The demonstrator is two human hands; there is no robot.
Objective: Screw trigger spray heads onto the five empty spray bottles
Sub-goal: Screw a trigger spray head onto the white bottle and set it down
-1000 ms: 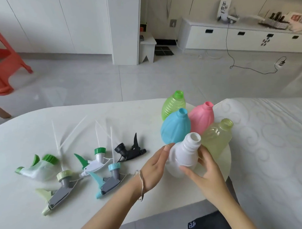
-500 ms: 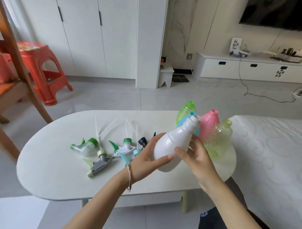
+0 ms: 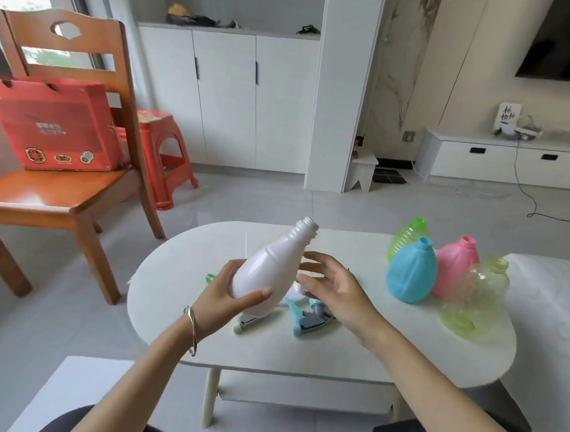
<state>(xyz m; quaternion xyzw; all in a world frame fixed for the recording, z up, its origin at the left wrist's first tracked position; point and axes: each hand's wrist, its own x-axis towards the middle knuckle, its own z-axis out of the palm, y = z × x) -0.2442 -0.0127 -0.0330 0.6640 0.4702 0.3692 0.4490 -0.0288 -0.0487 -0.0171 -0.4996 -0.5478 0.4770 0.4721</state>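
Head view, item list:

1. White bottle [image 3: 268, 270]: held above mid-table, tilted, threaded neck pointing up and far-right. No head fitted.
2. Left hand [image 3: 227, 300]: wrapped round lower body of white bottle, thumb across near side, fingers behind. Firm clasp. Bracelet [image 3: 191, 330] on wrist.
3. Right hand [image 3: 333, 287]: just right of bottle, fingers spread and loosely curled, holding nothing. Whether fingertips touch the bottle: can't tell.
4. Blue bottle [image 3: 411, 274], pink bottle [image 3: 456, 266], green bottle [image 3: 405, 236], clear yellow-green bottle [image 3: 472, 298]: standing clustered at right end of table [image 3: 171, 316], all necks bare.
5. Spray heads: lying on table under/behind the hands, mostly hidden. Teal-and-grey head [image 3: 308, 318] shows just near the right hand; a green cap [image 3: 210, 277] peeks out left of left hand. Count can't be confirmed.

Step (est.): start of bottle 1 of 5; none capped yet.

Next move calls for: right hand down to a head, pinch it by the collar, feed dip tube into the neck, seat collar square on threads, turn while left hand keeps bottle steady.
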